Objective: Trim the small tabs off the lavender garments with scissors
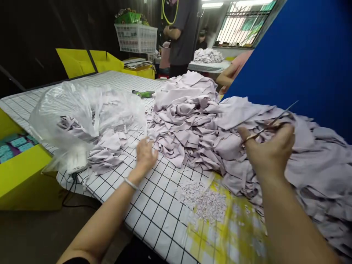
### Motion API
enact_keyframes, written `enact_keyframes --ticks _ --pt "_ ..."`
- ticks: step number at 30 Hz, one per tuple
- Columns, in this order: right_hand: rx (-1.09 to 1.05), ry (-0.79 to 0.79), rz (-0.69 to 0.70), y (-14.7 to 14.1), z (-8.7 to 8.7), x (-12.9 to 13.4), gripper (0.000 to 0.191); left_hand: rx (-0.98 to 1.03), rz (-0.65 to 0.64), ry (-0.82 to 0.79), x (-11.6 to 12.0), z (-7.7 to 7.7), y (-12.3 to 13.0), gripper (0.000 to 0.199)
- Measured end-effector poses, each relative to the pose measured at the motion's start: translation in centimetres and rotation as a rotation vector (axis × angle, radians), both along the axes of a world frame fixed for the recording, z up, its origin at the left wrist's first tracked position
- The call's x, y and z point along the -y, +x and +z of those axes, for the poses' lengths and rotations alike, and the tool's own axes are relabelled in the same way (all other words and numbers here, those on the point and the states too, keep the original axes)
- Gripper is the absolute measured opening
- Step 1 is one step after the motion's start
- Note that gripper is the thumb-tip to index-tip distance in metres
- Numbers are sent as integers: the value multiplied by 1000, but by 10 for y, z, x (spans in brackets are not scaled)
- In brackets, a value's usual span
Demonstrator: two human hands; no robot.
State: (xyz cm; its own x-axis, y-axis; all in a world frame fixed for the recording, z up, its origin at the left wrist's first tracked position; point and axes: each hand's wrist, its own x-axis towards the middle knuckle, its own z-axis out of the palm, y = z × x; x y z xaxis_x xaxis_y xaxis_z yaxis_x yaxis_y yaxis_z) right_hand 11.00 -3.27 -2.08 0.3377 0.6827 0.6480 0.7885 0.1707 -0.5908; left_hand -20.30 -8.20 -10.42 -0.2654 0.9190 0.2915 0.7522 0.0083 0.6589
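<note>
Head view: the cloth heap (189, 124) runs across the counter (165, 209) from its far side down towards the right, with its left margin just beyond and right of the left hand (145, 156). That hand is open, fingers loosely spread, with nothing seen in its grasp; whether its fingertips touch cloth is too blurred to tell. The right hand (271, 152) grips the scissors (278, 118) by the handles, over the heap's right part. Their long axis slants away from the person and to the right, tip towards the blue panel (305, 66), so the blades point away from the left hand. The small pile (107, 152) lies left of the left hand, which is much the nearer one to it, beside the clear bag (63, 110) near the counter's near edge. Tiny scraps (210, 203) lie between the forearms, nearer the person than the heap.
</note>
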Motion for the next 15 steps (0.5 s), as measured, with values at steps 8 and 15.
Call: enact_keyframes --ticks 8,15 --pt "-38 -293 582 -69 -76 73 54 -207 -81 -186 45 -37 -67 7" --pt "-126 -541 899 -127 -112 114 25 -269 -122 34 116 -25 -67 22"
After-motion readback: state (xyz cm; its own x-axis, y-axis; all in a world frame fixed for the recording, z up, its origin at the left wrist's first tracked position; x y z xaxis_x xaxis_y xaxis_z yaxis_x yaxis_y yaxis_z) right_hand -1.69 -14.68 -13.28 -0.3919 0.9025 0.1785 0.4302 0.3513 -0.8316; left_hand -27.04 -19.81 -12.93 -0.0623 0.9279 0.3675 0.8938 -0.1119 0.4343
